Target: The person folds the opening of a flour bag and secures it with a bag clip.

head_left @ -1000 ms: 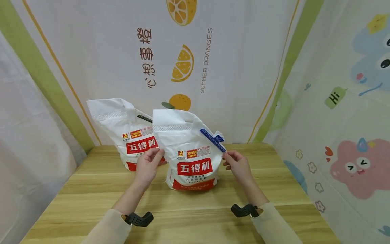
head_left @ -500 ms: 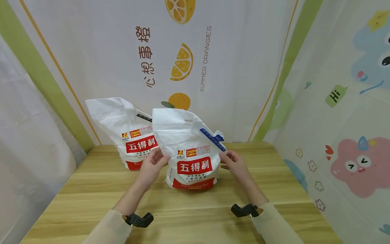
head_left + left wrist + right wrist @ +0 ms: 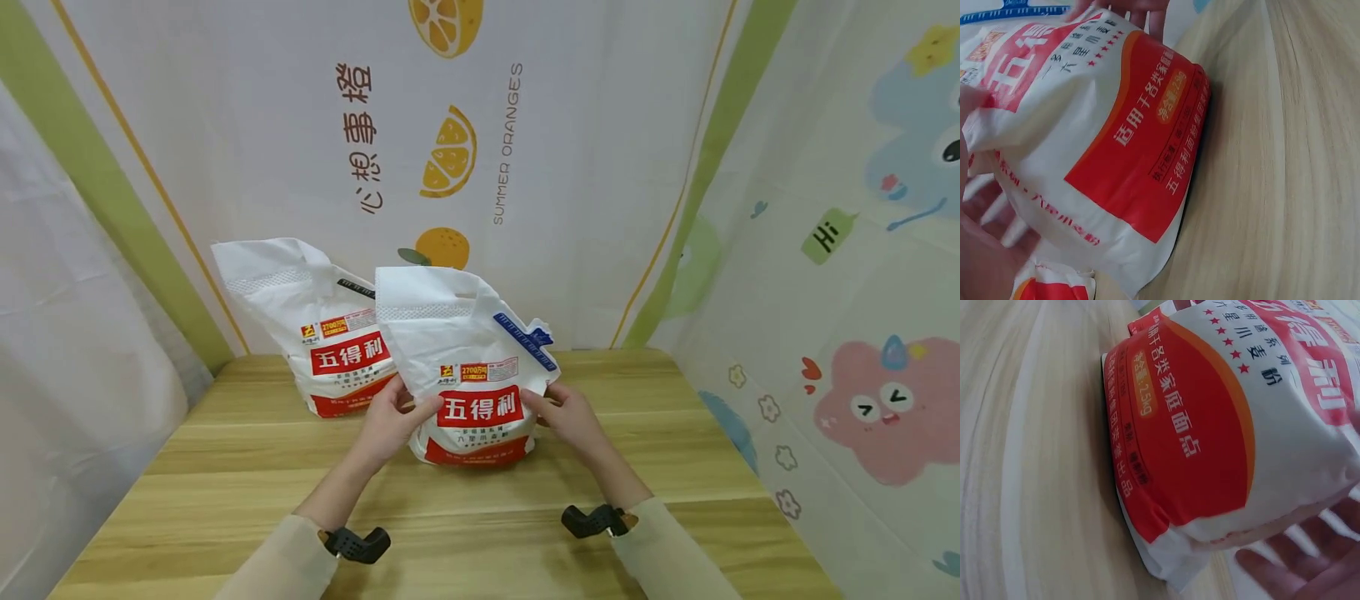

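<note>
A white and red flour bag stands upright on the wooden table, its top corner folded down under a blue sealing clip. My left hand holds the bag's left side, thumb on the front beside the red label and fingers round toward the back. On the opposite side my right hand has its thumb on the front, below the clip. In the right wrist view, the fingers of that hand are spread along the bag's side. The fingertips behind the bag are partly hidden.
Behind and to the left stands a second flour bag with a black sealing clip, partly covered by the front bag. A printed curtain hangs behind the wooden table, with more cloth at both sides.
Both hands have come inward and slightly lower on the front bag, thumbs now on its front face. The right hand has left the clip's lower end. The bag has barely moved.
</note>
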Motion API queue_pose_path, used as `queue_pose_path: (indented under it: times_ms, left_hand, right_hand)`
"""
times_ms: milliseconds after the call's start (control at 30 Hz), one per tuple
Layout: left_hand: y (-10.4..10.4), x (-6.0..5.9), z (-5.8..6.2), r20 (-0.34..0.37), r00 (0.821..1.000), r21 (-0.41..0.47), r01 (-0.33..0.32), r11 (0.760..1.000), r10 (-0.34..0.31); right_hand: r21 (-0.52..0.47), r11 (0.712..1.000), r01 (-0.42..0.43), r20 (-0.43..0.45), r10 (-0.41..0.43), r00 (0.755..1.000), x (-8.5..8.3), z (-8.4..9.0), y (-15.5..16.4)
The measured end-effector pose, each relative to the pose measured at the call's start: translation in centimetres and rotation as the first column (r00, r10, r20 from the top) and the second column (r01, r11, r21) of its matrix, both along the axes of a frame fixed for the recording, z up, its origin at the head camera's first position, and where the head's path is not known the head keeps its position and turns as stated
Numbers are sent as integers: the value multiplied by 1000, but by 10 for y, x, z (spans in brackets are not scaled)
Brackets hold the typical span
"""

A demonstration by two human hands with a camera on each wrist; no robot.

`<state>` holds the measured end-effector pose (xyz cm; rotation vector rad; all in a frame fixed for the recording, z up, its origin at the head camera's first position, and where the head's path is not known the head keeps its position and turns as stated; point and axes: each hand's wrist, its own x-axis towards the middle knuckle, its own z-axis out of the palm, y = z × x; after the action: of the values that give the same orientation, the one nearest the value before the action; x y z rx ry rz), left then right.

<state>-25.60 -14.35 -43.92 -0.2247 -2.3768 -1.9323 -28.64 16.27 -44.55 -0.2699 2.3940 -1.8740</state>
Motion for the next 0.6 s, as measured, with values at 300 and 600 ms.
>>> queue_pose_path:
  times_ms: [300, 600]
  left_hand:
    - [16, 0, -3, 8, 998, -72, -56, 996, 56]
    - [11, -1, -3, 2, 999, -100, -33, 994, 33]
  right_hand:
    - [44, 999, -13, 4, 13, 1000, 0, -1, -5]
    - [65, 998, -2, 22, 0, 1000, 2, 0, -3]
